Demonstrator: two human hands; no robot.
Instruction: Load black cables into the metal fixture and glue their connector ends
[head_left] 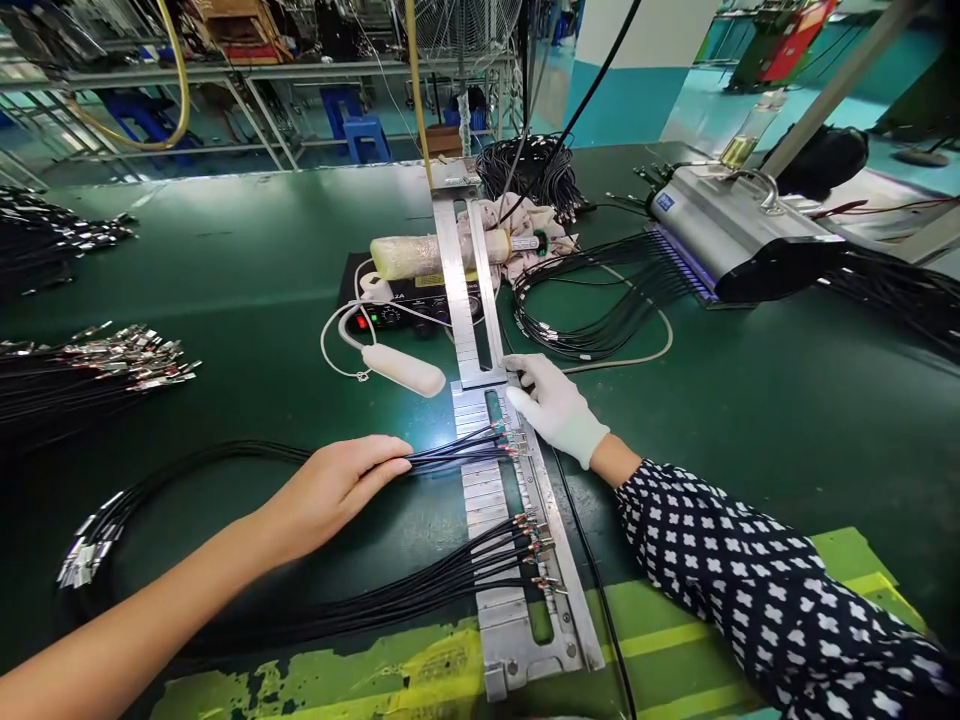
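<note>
My bare left hand [330, 488] lies with its fingers pressed together on a bundle of thin black cables [450, 450], holding them against the green table. Their metal-tipped ends lie across a long slotted metal jig [495, 520]. My right hand [553, 405], in a white glove, rests on the jig's right rail just above those cable ends, fingers curled towards the rail. A second group of black cables [480, 565] lies across the jig lower down, tips on the rail.
Loose bundles of terminated cables lie at the left [112, 360] and far left [60, 235]. A white handled tool [401, 368] and a black control box [397, 300] sit behind the jig. A grey machine [731, 235] stands at the right, coiled cables [600, 310] before it.
</note>
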